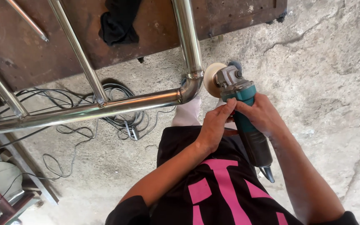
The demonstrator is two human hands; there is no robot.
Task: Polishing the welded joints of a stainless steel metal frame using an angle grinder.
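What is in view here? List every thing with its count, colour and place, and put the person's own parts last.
angle grinder: one, teal and grey, centre right, held in both hands
polishing disc: one, cream, on the grinder's head, beside the pipe elbow
steel pipe frame: one, shiny silver, from the left edge across to the elbow, then up
workbench top: one, rusty brown, upper left
black cloth: one, on the bench, top centre
cables: several, black, tangled on the floor under the frame
concrete floor: grey, cracked, right side
left hand: one, grip on the grinder's neck
right hand: one, grip around the grinder's body
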